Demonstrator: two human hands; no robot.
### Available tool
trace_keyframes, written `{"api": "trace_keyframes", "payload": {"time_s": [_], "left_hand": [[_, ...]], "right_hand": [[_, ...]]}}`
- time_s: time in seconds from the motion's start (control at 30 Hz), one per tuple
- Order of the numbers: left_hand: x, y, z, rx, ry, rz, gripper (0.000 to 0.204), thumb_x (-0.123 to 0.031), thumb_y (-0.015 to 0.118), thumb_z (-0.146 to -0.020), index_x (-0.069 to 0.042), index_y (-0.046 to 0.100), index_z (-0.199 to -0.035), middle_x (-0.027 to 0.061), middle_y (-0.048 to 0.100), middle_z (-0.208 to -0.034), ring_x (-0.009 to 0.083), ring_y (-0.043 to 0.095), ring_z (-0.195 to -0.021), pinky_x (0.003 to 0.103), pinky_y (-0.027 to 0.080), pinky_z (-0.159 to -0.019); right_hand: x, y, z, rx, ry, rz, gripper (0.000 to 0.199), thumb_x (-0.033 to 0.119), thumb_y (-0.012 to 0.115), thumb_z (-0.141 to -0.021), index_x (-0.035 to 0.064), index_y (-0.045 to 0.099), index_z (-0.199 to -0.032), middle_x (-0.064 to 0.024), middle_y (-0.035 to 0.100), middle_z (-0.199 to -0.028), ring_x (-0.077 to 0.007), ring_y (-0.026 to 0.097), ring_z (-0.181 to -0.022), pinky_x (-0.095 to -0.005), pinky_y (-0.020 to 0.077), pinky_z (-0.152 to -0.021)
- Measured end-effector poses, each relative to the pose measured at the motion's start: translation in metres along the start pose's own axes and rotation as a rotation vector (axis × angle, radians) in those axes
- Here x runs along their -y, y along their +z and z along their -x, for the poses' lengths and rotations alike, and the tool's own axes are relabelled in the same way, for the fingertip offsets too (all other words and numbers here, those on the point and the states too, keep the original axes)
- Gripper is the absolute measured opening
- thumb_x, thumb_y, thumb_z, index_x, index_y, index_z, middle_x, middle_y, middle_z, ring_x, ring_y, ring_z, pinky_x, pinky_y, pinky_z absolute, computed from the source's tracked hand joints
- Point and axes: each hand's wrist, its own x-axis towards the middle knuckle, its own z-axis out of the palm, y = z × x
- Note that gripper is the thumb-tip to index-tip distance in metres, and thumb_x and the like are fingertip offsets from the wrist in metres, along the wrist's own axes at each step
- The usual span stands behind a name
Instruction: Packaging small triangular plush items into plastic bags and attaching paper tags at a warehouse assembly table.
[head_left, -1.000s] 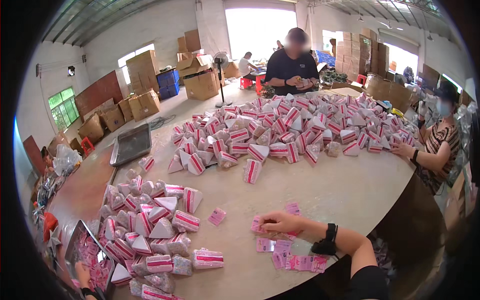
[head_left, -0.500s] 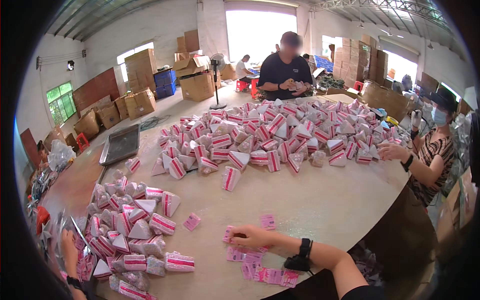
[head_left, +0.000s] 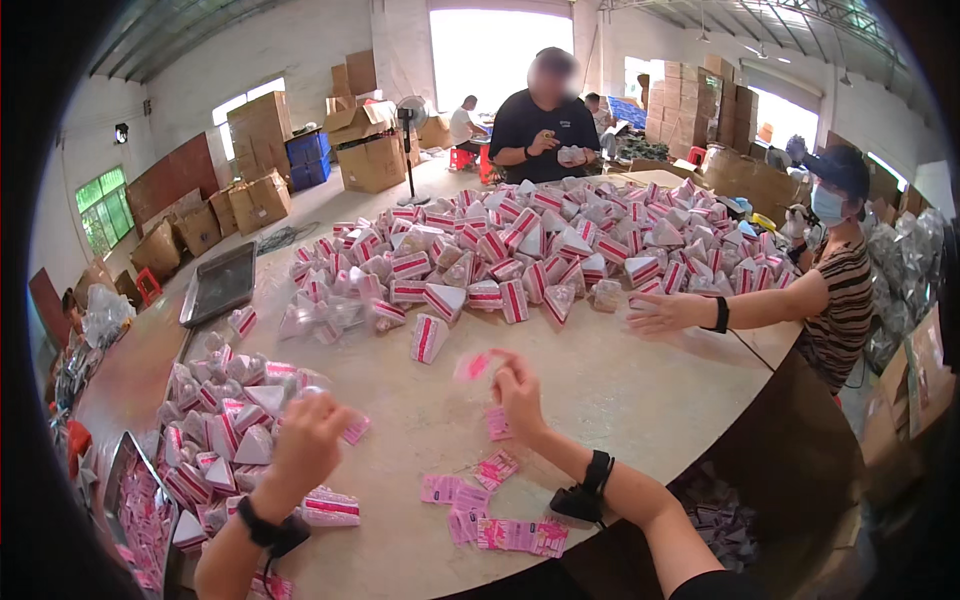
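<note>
Over the pale table (head_left: pixel 620 400), pinching a blurred pink card (head_left: pixel 474 366) with the right hand (head_left: pixel 518 396), near loose cards (head_left: pixel 507 535), and curling the left hand (head_left: pixel 306 440) near a smaller heap of wrapped wedges (head_left: pixel 253 446), being unable to tell whether grasping anything. Beside that heap, working near a metal tray (head_left: pixel 153 468) holding many pink cards (head_left: pixel 140 510); farther out, facing a larger wedge heap (head_left: pixel 510 262), a dark tray (head_left: pixel 220 285), cardboard boxes (head_left: pixel 373 165) and blue crates (head_left: pixel 308 160).

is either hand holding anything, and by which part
The right hand holds a pink card by one end; whether the left hand holds anything cannot be told.
</note>
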Motion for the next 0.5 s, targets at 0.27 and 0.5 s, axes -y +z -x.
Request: {"api": "trace_keyframes", "payload": {"time_s": [0.27, 0.5], "left_hand": [[-0.036, 0.087, -0.019, 0.254, 0.287, 0.153, 0.021, -0.002, 0.06, -0.068, -0.01, 0.06, -0.088, 0.0079, 0.055, -0.091, 0.0268, 0.056, -0.089, 0.04, 0.044, -0.073], [-0.007, 0.077, -0.009, 0.69, 0.287, 0.37, 0.016, -0.007, 0.061, -0.071, -0.011, 0.063, -0.087, 0.0056, 0.061, -0.088, 0.0263, 0.062, -0.09, 0.038, 0.049, -0.076]], "right_hand": [[-0.018, -0.014, -0.025, -0.248, -0.248, 0.168, 0.042, -0.001, 0.044, -0.089, -0.0002, 0.045, -0.131, 0.0012, 0.045, -0.084, -0.005, 0.044, -0.07, -0.0197, 0.038, -0.059], [-0.028, -0.008, -0.009, -0.041, -0.247, 0.348, 0.044, 0.0, 0.05, -0.086, -0.0029, 0.046, -0.13, 0.0016, 0.042, -0.08, -0.0058, 0.041, -0.068, -0.0211, 0.0388, -0.062]]}}
